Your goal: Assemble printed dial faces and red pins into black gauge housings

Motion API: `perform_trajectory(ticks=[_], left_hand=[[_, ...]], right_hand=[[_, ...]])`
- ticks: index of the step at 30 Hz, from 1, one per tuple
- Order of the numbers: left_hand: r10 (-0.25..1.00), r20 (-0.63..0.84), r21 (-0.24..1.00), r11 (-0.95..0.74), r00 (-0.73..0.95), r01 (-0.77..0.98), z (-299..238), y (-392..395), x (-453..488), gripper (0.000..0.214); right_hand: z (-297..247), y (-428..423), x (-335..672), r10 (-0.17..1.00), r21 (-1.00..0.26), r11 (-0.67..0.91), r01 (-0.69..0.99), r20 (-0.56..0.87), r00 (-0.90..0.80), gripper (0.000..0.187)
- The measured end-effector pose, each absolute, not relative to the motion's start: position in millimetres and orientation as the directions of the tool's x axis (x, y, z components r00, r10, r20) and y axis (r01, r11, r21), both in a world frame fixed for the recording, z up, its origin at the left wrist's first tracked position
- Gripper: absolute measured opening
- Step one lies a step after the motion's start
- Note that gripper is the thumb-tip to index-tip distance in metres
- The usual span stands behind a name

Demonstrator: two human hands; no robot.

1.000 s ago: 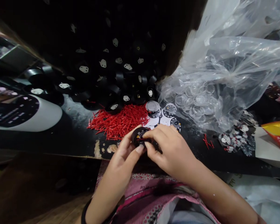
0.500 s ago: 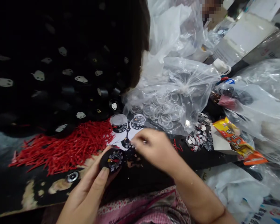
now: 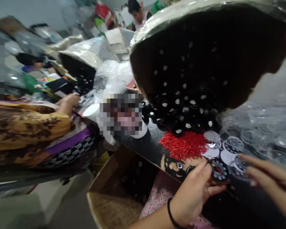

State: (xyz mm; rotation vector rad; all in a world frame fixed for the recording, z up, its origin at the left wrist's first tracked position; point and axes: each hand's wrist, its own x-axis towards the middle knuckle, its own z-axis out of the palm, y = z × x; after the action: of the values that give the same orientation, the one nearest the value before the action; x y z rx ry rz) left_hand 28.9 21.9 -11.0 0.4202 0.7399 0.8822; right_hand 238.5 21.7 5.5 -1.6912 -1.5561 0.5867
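Observation:
My left hand (image 3: 193, 194), with a dark band at the wrist, is closed round a round black dial (image 3: 219, 170) with pale markings and a red pointer, its face turned up. To the right, my right hand (image 3: 269, 176) has its fingers stretched out and apart over a black-and-white printed disc (image 3: 240, 163); motion blurs it slightly, and no held thing shows. White discs (image 3: 226, 156), another printed dial disc (image 3: 234, 144) and a clear round cover (image 3: 212, 136) lie just beyond the hands. A heap of thin red pointers (image 3: 183, 144) lies left of them.
Behind the red heap, a large tilted sack (image 3: 209, 41) spills black round housings (image 3: 186, 119). Clear rings (image 3: 278, 143) lie in plastic at right. A small metal ring (image 3: 179, 165) lies near the table edge. Below stands a cardboard box (image 3: 109, 197). A co-worker's sleeve (image 3: 28, 124) is at left.
The view has swung left, bringing co-workers and the cardboard box into sight. My right hand's fingers have spread from a bunched pose. My left hand still holds the black dial.

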Motion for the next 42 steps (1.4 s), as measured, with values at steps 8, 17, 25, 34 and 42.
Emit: perform_trajectory(ticks=[8, 17, 25, 34, 42], left_hand=[[0.916, -0.224, 0.889, 0.332, 0.333, -0.316, -2, 16, 25, 0.048], [0.963, -0.055, 0.995, 0.074, 0.263, -0.063, 0, 12, 21, 0.04], [0.935, -0.352, 0.899, 0.351, -0.042, 0.262, -28, -24, -84, 0.039], [0.98, 0.199, 0.699, -0.139, -0.004, 0.701, -12, 63, -88, 0.047], [0.968, 0.243, 0.709, -0.218, 0.058, 0.67, -6, 134, -49, 0.051]], right_hand=[[6, 25, 180, 0.968, -0.664, 0.22, 0.715, 0.242, -0.074, 0.038], [12, 41, 147, 0.929, -0.613, 0.286, 0.736, 0.366, -0.055, 0.045], [20, 49, 150, 0.965, -0.829, 0.178, 0.531, 0.042, -0.258, 0.04], [13, 44, 137, 0.927, -0.853, 0.208, 0.478, 0.016, -0.375, 0.022], [-7, 36, 147, 0.997, -0.9, 0.058, 0.431, 0.029, -0.074, 0.032]])
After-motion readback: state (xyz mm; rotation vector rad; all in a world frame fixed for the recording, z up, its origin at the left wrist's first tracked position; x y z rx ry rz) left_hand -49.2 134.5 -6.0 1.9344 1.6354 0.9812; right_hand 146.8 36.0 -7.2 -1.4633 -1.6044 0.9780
